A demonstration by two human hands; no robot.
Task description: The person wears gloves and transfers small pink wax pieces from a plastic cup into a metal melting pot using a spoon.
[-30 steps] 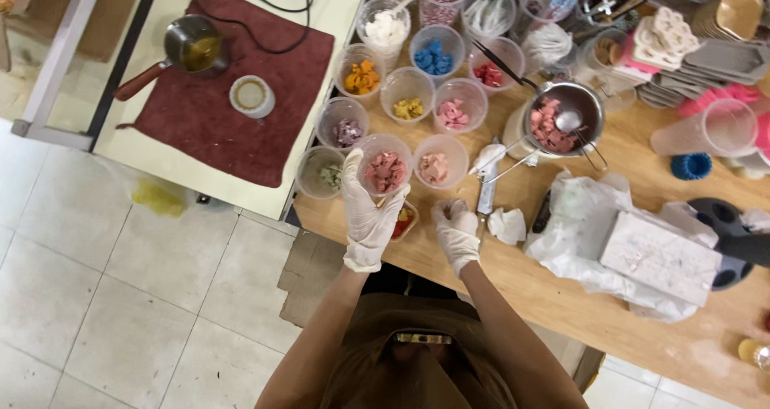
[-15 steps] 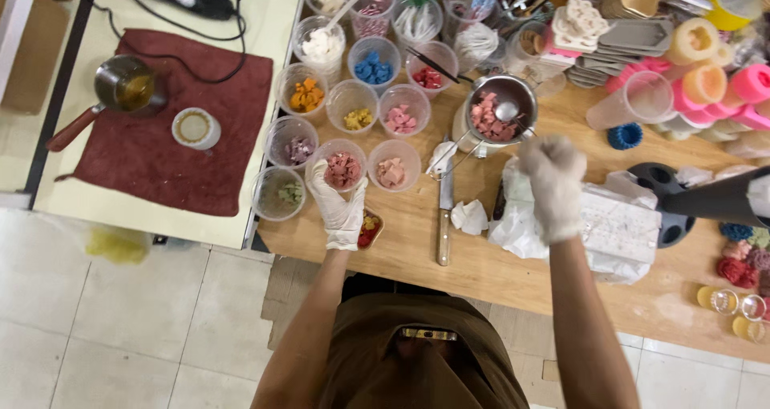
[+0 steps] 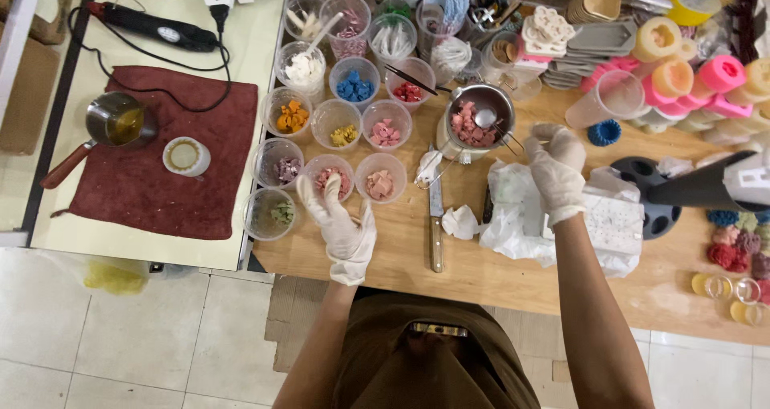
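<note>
Plainly, gloved left hand (image 3: 341, 220) hovered spread and empty over plastic cup of pink wax chunks (image 3: 328, 177) at bench front. Gloved right hand (image 3: 556, 168) pinched near metal pot (image 3: 479, 122); contents unclear. Chunks looked light, brittle, slick; best pinched singly.

Left hand (image 3: 341, 220) hides part of pink-chip cup (image 3: 328, 178) (rim only partly visible).
</note>
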